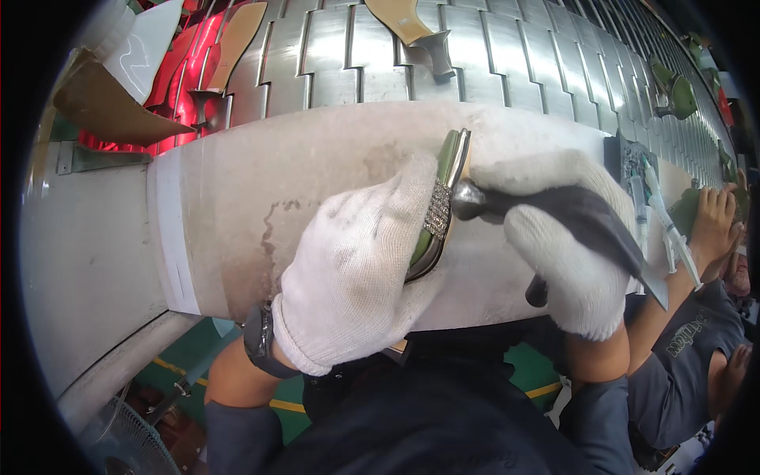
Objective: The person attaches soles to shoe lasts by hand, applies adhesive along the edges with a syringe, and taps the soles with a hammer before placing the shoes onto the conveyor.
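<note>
My left hand [356,253], in a white knit glove, is closed round a green shoe [421,247] with a band of rhinestones across it. The shoe stands on edge, its narrow end up, with a tan edge showing on its right side; its lower part is partly behind my fingers. A hammer [586,212] with a round, shiny face and a dark, tapering head is gripped in my gloved right hand [574,253]. The rounded face sits right beside the rhinestone band; whether they touch I cannot tell. Most of the handle is hidden by the glove.
Beyond the pale worktop [277,166] runs a metal slat conveyor [340,47] carrying tan-soled heeled shoes [396,20]. Several syringes [661,210] hang at the worktop's right end. A co-worker's bare hand [715,218] is near a green piece there. A brown sheet [103,99] juts in at upper left.
</note>
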